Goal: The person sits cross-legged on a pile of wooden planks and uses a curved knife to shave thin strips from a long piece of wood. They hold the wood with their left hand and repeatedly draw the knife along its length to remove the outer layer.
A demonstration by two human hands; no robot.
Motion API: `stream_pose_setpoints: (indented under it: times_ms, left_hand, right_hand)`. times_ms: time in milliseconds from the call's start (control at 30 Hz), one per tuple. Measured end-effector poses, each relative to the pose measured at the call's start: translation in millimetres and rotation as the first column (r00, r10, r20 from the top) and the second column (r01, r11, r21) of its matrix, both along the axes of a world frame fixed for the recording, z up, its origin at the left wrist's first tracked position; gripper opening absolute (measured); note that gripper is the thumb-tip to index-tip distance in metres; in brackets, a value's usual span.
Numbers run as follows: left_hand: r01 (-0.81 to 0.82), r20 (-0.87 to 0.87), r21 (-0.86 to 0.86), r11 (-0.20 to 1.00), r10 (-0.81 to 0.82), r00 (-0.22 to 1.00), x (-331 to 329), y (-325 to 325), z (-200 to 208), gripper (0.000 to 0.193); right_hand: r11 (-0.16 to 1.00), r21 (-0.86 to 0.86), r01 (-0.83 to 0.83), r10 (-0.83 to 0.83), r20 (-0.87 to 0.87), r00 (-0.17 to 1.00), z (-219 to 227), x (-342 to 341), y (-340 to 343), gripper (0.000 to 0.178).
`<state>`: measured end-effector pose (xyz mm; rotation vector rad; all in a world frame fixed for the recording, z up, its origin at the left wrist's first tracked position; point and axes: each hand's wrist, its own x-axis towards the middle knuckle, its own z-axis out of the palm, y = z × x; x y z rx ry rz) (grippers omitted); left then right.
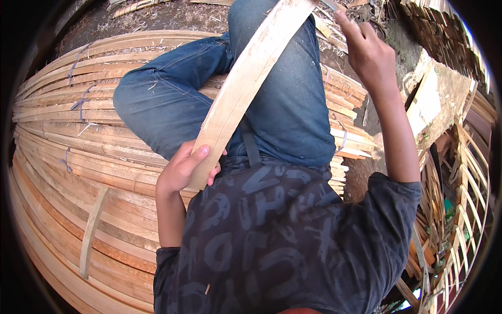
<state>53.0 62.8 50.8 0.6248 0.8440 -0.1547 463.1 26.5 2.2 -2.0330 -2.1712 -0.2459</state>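
A long, pale wooden slat [246, 89] slants across my lap from lower left to the top edge, over my raised knee. My left hand [180, 168] is closed round its lower end, the thumb flat on its upper face. At the slat's far end, my right hand [370, 56] is closed with the index finger stretched along a knife. Only a short piece of the knife's blade [330, 4] shows, close to the slat at the top edge; its handle is hidden in my hand.
Bundles of long wooden strips [104, 115], tied with purple string [81, 102], lie under and left of my legs. A loose short strip [94, 230] rests across them. At right are a rough wood block [444, 99], a slatted basket-like frame [465, 209] and stacked strips [449, 31].
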Motion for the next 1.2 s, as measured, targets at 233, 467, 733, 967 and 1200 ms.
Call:
stream_pose_setpoints:
  times_ms: [233,467,733,967,1200]
  left_hand:
    - [0.035,-0.042,0.100,0.994,-0.031,0.999,7,-5,-2,0.053]
    - [0.002,-0.019,0.075,0.997,-0.001,1.000,5,-4,1,0.052]
    - [-0.073,0.020,0.032,0.997,0.073,0.997,4,-20,-8,0.042]
    - [-0.041,0.048,0.099,0.994,0.037,0.998,15,-7,8,0.034]
    - [0.015,-0.111,0.370,0.929,0.028,0.993,56,-6,21,0.029]
  right_hand:
    - [0.967,0.230,0.110,-0.072,-0.168,0.983,5,51,-19,0.032]
    - [0.982,0.030,-0.188,0.190,-0.151,0.970,8,-59,-23,0.045]
    - [0.755,-0.153,0.638,-0.652,-0.271,0.708,-7,81,-42,0.032]
    - [0.891,-0.096,0.445,-0.306,-0.850,0.429,-28,-81,-73,0.027]
    - [0.936,-0.150,0.319,-0.280,-0.865,0.416,-7,-106,-59,0.021]
